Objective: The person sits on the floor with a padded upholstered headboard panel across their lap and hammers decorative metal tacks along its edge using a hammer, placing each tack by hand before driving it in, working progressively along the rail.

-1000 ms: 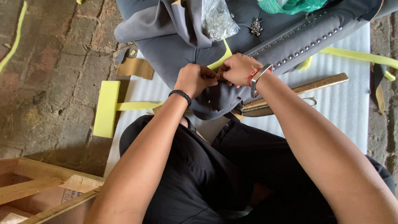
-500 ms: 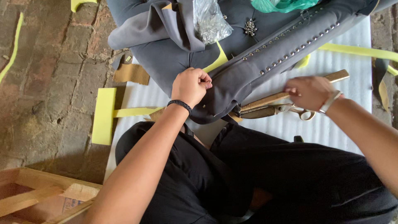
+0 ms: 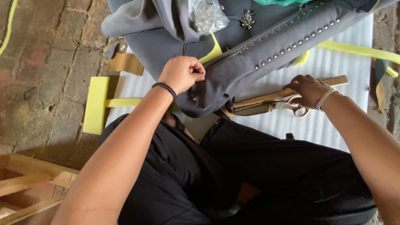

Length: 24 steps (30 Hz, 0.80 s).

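Head view. The person sits on a brick floor [image 3: 37,66] with legs in black trousers [image 3: 233,175] drawn up below the work.

A long padded panel covered in grey fabric and studded with a row of round metal nails [image 3: 266,58] lies slantwise across a white ribbed foam sheet [image 3: 333,79] spread on the floor. The panel's lower end points toward the person's lap.

The left hand [image 3: 181,74], with a black braided band at the wrist, is closed into a fist. Its fingertips pinch the grey fabric at the lower end of the panel. Whether a small fastener sits between the fingers cannot be told.

The right hand [image 3: 307,89], with a light bracelet at the wrist, lies well apart from the left. It rests palm down on a pair of metal scissors with pale loop handles [image 3: 287,106], fingers curled over the handles. Whether the fingers pass through the loops cannot be told. The scissors lie against a flat wooden slat [image 3: 291,92] that sticks out from under the panel.

A clear plastic bag of small metal parts [image 3: 206,16] sits on the upper part of the panel. A yellow foam strip [image 3: 96,104] lies at the left edge of the foam sheet. A wooden frame [image 3: 29,183] stands at the lower left.
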### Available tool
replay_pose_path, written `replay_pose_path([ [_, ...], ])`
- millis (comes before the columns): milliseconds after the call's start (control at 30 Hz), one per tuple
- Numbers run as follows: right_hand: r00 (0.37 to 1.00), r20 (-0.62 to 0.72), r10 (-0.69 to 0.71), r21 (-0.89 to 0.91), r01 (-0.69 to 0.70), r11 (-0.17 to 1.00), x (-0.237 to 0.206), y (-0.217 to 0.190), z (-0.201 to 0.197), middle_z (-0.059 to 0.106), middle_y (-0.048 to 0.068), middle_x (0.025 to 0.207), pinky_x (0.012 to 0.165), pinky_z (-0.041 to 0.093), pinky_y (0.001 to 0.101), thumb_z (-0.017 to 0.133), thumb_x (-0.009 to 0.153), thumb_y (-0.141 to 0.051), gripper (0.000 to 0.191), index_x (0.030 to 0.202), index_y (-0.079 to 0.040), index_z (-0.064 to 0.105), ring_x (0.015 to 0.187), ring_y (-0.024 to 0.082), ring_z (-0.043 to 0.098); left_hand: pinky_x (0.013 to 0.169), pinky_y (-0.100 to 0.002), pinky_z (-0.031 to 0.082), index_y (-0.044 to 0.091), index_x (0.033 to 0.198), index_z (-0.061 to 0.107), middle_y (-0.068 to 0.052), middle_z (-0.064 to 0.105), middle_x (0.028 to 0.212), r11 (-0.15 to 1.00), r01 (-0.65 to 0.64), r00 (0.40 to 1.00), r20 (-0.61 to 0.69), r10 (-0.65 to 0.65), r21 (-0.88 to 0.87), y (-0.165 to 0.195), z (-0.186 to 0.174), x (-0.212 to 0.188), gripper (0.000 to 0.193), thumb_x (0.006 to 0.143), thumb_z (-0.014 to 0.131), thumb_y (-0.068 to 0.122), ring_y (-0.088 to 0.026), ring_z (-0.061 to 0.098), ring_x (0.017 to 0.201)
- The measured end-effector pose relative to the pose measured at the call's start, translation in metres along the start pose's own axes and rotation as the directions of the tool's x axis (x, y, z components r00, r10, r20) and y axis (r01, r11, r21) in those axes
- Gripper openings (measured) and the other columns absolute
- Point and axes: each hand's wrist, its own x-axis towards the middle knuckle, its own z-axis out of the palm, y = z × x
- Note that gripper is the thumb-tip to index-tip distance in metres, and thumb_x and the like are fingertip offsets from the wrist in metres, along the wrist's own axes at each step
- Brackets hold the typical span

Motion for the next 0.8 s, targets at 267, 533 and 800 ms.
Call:
replay_pose_path([
  [267, 0.938, 0.243, 0.249, -0.103, -0.230, 0.968, -0.004, -0.013, -0.027, 0.074, 0.006, 0.119, 0.101, 0.055, 0.0427, 0.072, 0.088, -0.038, 0.050, 0.134, -0.025, 0.058, 0.111, 0.029, 0.071, 0.074, -0.034, 0.055, 0.016, 0.085, 0.080, -0.002, 0.076, 0.083, 0.993, -0.101, 0.967, 0.243, 0.082, 0.066, 0.003, -0.018, 0.033, 0.017, 0.070, 0.088, 0.020, -0.019, 0.073, 0.081],
  [533, 0.859, 0.339, 0.384, -0.213, -0.328, 0.921, -0.050, 0.039, -0.015, 0.076, -0.003, 0.100, 0.080, 0.063, 0.0331, 0.064, 0.093, -0.051, 0.043, 0.129, -0.028, 0.057, 0.088, 0.016, 0.075, 0.073, -0.033, 0.056, 0.018, 0.084, 0.082, 0.000, 0.078, 0.081, 0.996, 0.000, 0.949, 0.314, -0.030, 0.094, 0.007, -0.025, 0.039, 0.017, 0.068, 0.088, 0.018, -0.014, 0.074, 0.080],
  [800, 0.972, 0.092, 0.217, -0.002, -0.218, 0.976, -0.082, 0.004, -0.022, 0.074, 0.003, 0.075, 0.056, 0.061, 0.0395, 0.069, 0.084, -0.053, 0.046, 0.109, -0.017, 0.053, 0.062, 0.025, 0.074, 0.072, -0.033, 0.055, 0.019, 0.086, 0.082, 0.001, 0.078, 0.081, 0.998, 0.016, 0.955, 0.296, -0.035, 0.067, 0.000, -0.031, 0.039, 0.019, 0.069, 0.088, 0.022, -0.015, 0.074, 0.078],
])
